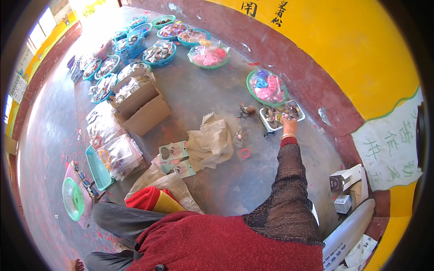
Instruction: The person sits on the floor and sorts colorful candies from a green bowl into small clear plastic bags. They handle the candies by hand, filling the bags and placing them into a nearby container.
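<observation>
My right arm, in a dark sheer sleeve with a red cuff, stretches forward to a white rectangular basket (pixel 266 123) near the wall. My right hand (pixel 290 125) is at the basket's near right side, fingers bent down among small brown and dark items. What the fingertips hold, if anything, is too small to make out. Just left of the basket lies a dark tangled bunch (pixel 247 111). Behind it stands a green basin (pixel 249 86) with pink, blue and purple bagged pieces. My left hand is not in view.
Tan cloth (pixel 210 142) and printed cards (pixel 174 151) lie before me, near a pink ring (pixel 244 153). An open cardboard box (pixel 147 115), bagged goods (pixel 122 156) and a teal basket (pixel 98 167) stand left. Several filled basins (pixel 160 54) line the back; small boxes (pixel 342 204) sit right.
</observation>
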`<state>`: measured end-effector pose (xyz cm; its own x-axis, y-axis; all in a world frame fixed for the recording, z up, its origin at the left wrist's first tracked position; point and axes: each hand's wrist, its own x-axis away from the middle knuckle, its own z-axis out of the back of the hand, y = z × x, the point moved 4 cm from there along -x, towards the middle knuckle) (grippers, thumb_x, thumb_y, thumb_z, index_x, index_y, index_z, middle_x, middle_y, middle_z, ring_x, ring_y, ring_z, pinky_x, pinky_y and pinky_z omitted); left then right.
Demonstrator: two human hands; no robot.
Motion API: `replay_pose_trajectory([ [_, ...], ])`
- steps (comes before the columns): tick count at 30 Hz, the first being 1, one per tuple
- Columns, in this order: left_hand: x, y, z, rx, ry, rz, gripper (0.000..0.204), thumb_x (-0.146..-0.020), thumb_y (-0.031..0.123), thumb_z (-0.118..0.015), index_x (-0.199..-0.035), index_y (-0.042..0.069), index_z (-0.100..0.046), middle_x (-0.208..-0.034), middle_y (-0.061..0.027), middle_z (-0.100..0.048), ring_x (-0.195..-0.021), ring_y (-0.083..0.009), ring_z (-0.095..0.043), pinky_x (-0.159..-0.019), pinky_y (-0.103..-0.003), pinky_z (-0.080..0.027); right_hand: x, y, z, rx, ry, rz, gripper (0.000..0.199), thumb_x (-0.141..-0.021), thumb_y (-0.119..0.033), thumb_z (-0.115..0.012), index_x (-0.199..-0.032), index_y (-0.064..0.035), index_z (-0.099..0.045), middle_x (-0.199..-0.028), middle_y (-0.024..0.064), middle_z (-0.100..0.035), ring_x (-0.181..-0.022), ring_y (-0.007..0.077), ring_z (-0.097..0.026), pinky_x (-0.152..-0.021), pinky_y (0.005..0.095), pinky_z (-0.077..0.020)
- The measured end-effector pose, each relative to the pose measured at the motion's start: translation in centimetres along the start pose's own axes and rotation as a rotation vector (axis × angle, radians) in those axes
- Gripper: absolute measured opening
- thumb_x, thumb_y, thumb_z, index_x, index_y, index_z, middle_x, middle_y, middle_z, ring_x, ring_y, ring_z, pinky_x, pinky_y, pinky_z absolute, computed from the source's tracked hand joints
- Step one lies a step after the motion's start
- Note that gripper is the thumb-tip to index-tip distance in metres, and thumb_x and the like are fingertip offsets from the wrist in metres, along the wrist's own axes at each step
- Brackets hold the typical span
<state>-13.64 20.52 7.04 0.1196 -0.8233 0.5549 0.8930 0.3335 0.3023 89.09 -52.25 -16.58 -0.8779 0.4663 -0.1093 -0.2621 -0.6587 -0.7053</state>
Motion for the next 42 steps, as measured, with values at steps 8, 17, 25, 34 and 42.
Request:
replay_pose_trajectory([
  [8,-2.1,-1.9,0.0,0.047,-0.061,0.031,0.046,-0.092,0.029,-0.052,-0.127,-0.001,-0.050,-0.113,-0.0153,-0.062,-0.099,-0.0271,-0.061,-0.086,-0.039,-0.049,9.9,0.0,-4.0,-0.455,-0.245,-0.644,0.026,-0.084,-0.024,-0.056,-0.090,0.0014,-0.055,-0.060,0.0140,-0.055,-0.044,0.0231,-0.058,-0.034,0.0298,-0.0430],
  [17,-6.2,-1.9,-2.9,-0.090,-0.154,0.016,0.053,-0.087,0.045,-0.055,-0.122,0.005,-0.058,-0.105,-0.0128,-0.066,-0.096,-0.0241,-0.062,-0.081,-0.040,-0.049,9.1,0.7,-3.1,-0.731,-0.150,-0.640,0.016,-0.081,-0.004,-0.046,-0.085,0.0106,-0.051,-0.066,0.0205,-0.058,-0.049,0.0260,-0.059,-0.043,0.0358,-0.0540],
  [25,-6.4,-1.0,-4.6,-0.378,-0.117,-0.037,0.057,-0.087,0.053,-0.050,-0.121,0.009,-0.059,-0.108,-0.0138,-0.065,-0.101,-0.0272,-0.059,-0.085,-0.042,-0.046,10.6,4.6,0.8,-0.519,-0.159,-0.640,0.029,-0.085,-0.025,-0.058,-0.092,0.0031,-0.057,-0.070,0.0155,-0.057,-0.050,0.0233,-0.057,-0.042,0.0308,-0.0502],
  [34,-3.8,2.7,-5.6,-0.880,-0.043,-0.061,0.061,-0.088,0.059,-0.041,-0.121,0.012,-0.059,-0.117,-0.0165,-0.060,-0.111,-0.0331,-0.055,-0.093,-0.046,-0.041,9.7,6.8,1.6,-0.627,0.008,-0.598,0.032,-0.086,-0.018,-0.054,-0.107,0.0070,-0.056,-0.093,0.0193,-0.061,-0.059,0.0265,-0.063,-0.047,0.0327,-0.0552],
  [42,-2.4,2.2,-5.8,-0.810,-0.025,-0.043,0.061,-0.089,0.059,-0.038,-0.123,0.013,-0.058,-0.121,-0.0169,-0.058,-0.115,-0.0340,-0.052,-0.097,-0.046,-0.039,5.4,4.6,1.5,-0.321,-0.098,-0.561,0.028,-0.083,-0.006,-0.042,-0.100,0.0110,-0.056,-0.077,0.0213,-0.062,-0.055,0.0256,-0.064,-0.038,0.0310,-0.0473],
])
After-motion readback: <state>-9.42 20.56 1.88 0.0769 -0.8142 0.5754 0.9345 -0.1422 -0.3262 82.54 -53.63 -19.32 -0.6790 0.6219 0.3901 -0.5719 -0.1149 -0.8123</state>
